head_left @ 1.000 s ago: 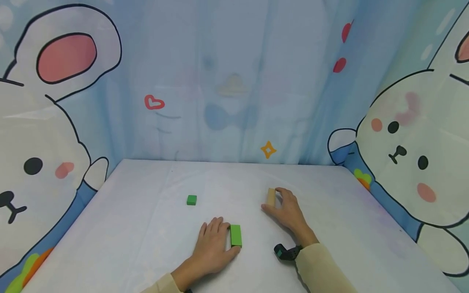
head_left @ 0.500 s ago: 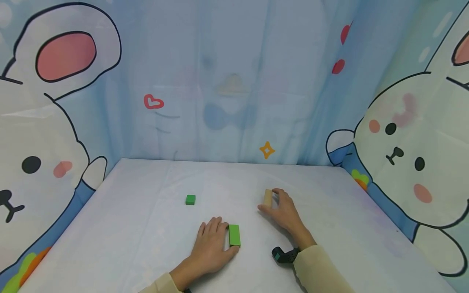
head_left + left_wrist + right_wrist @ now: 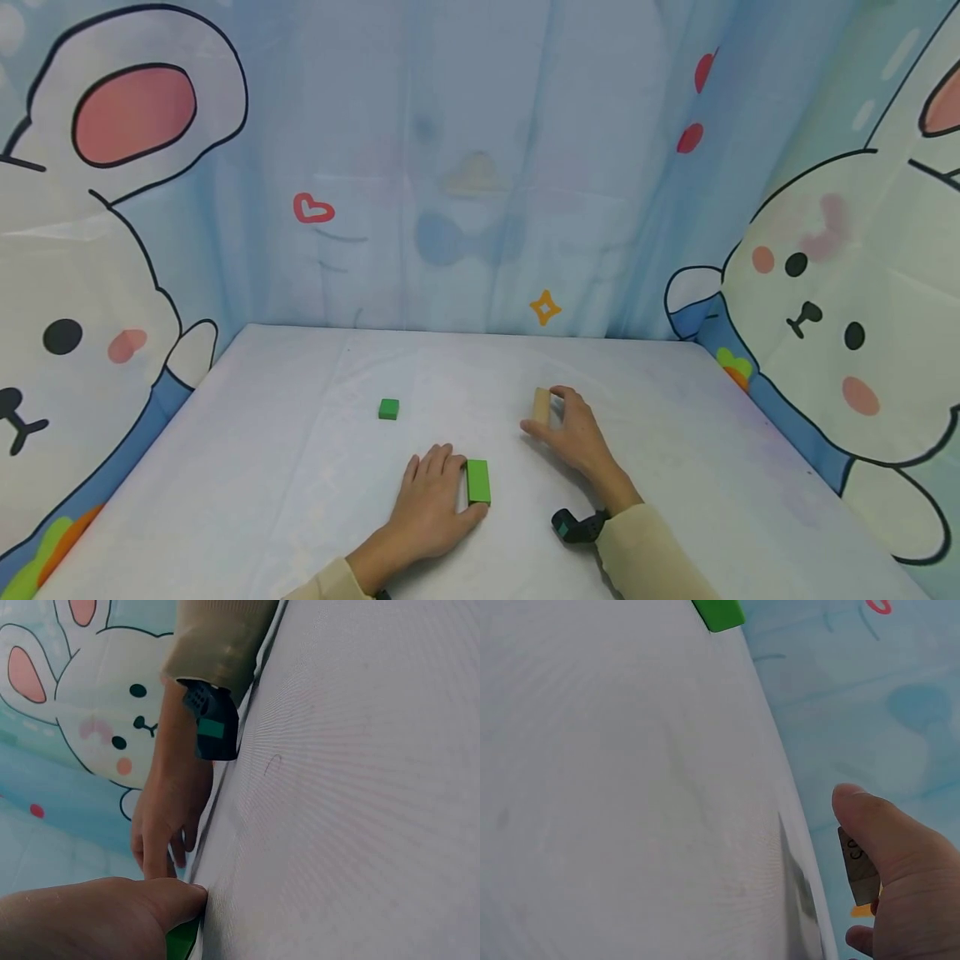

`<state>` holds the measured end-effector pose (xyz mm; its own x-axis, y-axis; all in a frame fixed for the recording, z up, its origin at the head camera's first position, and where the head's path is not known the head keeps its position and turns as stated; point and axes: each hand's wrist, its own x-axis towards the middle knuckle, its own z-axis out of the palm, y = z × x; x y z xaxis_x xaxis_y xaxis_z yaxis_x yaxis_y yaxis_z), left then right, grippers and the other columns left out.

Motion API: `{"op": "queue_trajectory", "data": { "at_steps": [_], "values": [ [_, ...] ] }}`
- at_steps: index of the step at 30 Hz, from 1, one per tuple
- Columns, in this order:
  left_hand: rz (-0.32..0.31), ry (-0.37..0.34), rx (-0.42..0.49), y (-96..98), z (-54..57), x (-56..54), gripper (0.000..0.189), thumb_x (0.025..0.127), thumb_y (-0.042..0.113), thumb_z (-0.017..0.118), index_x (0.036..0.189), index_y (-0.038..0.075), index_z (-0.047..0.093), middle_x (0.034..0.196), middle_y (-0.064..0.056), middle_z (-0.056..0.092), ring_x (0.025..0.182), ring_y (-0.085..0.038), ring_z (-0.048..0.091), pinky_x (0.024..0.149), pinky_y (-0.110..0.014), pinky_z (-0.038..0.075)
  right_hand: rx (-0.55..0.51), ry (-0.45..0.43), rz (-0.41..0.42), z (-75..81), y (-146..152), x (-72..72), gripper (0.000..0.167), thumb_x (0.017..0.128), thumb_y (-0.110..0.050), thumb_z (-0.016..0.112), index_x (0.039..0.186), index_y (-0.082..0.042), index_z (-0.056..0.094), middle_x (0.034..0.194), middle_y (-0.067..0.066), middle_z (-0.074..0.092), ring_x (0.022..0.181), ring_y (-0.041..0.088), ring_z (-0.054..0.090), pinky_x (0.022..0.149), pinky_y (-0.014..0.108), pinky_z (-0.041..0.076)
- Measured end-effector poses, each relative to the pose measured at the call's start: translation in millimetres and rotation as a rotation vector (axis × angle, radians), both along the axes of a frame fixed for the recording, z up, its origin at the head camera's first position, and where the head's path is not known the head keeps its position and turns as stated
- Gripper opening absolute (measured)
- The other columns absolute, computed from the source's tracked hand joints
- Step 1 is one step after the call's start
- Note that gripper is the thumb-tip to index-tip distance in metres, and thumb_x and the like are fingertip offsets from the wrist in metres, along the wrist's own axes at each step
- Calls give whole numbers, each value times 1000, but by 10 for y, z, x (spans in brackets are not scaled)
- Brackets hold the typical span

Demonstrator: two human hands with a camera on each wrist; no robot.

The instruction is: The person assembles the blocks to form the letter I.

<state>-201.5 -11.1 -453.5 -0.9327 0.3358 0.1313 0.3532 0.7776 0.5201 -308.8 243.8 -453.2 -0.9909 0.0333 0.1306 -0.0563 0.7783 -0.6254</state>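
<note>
My left hand [image 3: 429, 508] lies low over the white table and holds a bright green rectangular block [image 3: 478, 482] between thumb and index finger. In the left wrist view the thumb covers most of that green block [image 3: 182, 941]. Farther off to the right, my right hand [image 3: 573, 433] pinches a light wooden block [image 3: 542, 406] between thumb and fingers. Dark marks show on the end of the wooden block [image 3: 860, 874] in the right wrist view, partly behind the thumb. A small green cube [image 3: 388, 409] rests apart on the table, left of both hands.
The white-covered table [image 3: 315, 483] ends at a blue curtain [image 3: 480, 275] at the back. Printed rabbit panels [image 3: 817, 333] flank it on both sides. A black wrist device [image 3: 579, 527] sticks out beside the right sleeve [image 3: 648, 554].
My right hand has shifted slightly left with the wooden block. The left hand and its green block stay nearly still, and the head view has turned a touch.
</note>
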Motion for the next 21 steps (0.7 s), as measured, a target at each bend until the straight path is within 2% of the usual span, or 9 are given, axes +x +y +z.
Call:
{"op": "queue_trajectory", "data": {
  "at_steps": [21],
  "values": [
    [1,-6,-10,2,6,6,68,94,47,69,142,2,51,156,-24,43,150,-41,35,121,-67,22,-22,24,49,44,-117,63,91,88,-48,78,154,-1,36,156,26,42,144,43,43,116,63,37]
  ]
}}
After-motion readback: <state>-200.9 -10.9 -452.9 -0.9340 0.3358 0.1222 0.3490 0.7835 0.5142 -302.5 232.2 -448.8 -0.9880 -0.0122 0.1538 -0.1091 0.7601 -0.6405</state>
